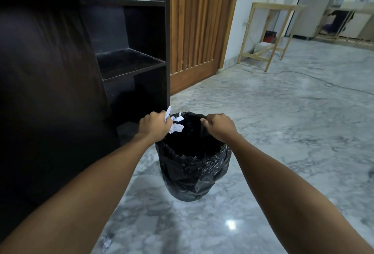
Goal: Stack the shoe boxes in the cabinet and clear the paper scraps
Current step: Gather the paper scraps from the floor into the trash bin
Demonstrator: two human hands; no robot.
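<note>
Marble floor (283,132), grey and glossy, fills most of your view, with one bright light reflection near the bottom edge. One dark cabinet (131,61) stands on your left; you can count three open shelf spaces in it, and no shoe boxes are visible on those shelves. One slatted wooden door (194,31) sits just right of the cabinet. Farther right, one pale wooden table frame (271,31) stands against the wall, with one red item and one white box under it, and one cable runs across the floor near it.

One bin lined with a black bag (192,168) stands on the floor directly in front of you, beside the cabinet's base. Both of your arms reach out to it.

Your left hand (153,126) is over the bin's left rim, fingers curled and gripping a bunch of white paper scraps (176,125); the scraps stick out from your fist above the bin's opening, and you can make out about three or four pieces, though the exact count is unclear. Your right hand (219,126) is at the bin's right rim, fingers curled and pinching the edge of the black bag.

One more small scrap (106,242) lies on the floor near the bottom left, well apart from the bin.
</note>
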